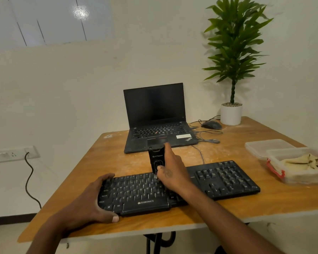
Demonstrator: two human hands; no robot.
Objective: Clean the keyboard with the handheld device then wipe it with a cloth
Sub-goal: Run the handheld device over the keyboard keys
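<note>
at the near table [228, 209] edge, the left hand [92, 200] clamps its grip on the black keyboard's [226, 177] left end. the right hand [170, 171] wraps its grip around the upright handheld device [155, 158], tip on the keys. beyond, an open laptop [156, 116].

One keyboard [178, 186] at lower centre, one handheld device [156, 159] above it, two hands: left [92, 200], right [170, 171]. One laptop [156, 116] at centre, one mouse [211, 124], one plant [233, 52] upper right, two containers [264, 147] at right edge.
</note>
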